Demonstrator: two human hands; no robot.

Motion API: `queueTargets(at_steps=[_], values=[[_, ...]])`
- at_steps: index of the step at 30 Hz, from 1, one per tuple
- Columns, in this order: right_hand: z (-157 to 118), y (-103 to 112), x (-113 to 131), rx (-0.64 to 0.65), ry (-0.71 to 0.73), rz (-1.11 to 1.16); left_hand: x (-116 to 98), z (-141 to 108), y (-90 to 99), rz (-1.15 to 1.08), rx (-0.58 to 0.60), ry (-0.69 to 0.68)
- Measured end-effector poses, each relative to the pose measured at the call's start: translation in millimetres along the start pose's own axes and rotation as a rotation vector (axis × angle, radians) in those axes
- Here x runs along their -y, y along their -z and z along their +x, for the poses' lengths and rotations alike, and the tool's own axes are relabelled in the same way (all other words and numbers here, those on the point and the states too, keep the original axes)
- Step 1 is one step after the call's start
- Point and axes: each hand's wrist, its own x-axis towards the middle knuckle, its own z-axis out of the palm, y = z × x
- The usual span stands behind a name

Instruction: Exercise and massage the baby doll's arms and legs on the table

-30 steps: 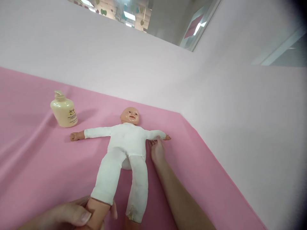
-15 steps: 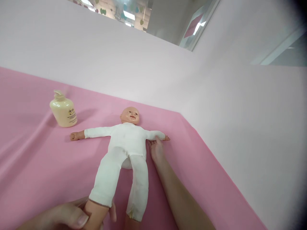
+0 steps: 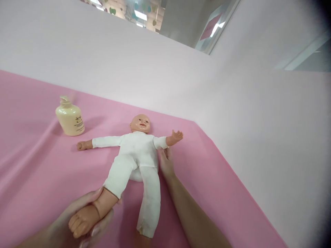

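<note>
A baby doll point(image 3: 138, 148) in a white cloth suit lies on its back on the pink cover point(image 3: 103, 113), its head toward the wall. At the lower left, my left hand point(image 3: 88, 213) is closed round the doll's lower leg, with the bare foot raised toward me. My right hand point(image 3: 166, 160) is beside the doll's torso, under the sleeve of the arm on the right, its fingers partly hidden and blurred. That doll arm is lifted a little, its palm and spread fingers showing. The other doll arm lies stretched out to the left.
A cream pump bottle point(image 3: 70, 119) stands on the cover at the left, beyond the doll's hand. White walls point(image 3: 108, 62) border the cover at the back and right. A window point(image 3: 186, 20) is set above.
My left hand has raised the doll's leg, so its foot now shows. The doll's arm at my right hand has lifted and turned, and my right hand has shifted slightly left.
</note>
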Motion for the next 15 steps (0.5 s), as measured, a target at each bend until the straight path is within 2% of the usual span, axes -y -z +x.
queueTargets(at_steps=[3, 6, 8, 13, 15], values=[[-1.9, 3.1, 0.3, 0.124, 0.096, -0.191, -2.0, -2.9, 1.1, -0.029, -0.098, 0.158], [-0.1, 6.2, 2.0, 0.2, 0.235, -0.301, -2.1, -3.5, -0.9, -0.096, -0.07, 0.17], [1.4, 7.5, 2.7, 0.215, 0.271, -0.326, -1.0, -2.4, -0.7, -0.141, -0.059, 0.16], [2.2, 8.6, 1.6, 0.242, 0.311, -0.356, 3.0, -0.9, 6.5, -0.098, -0.201, 0.277], [1.8, 8.7, 1.4, 0.257, 0.326, -0.358, 3.6, -1.2, 7.8, -0.061, -0.156, 0.287]])
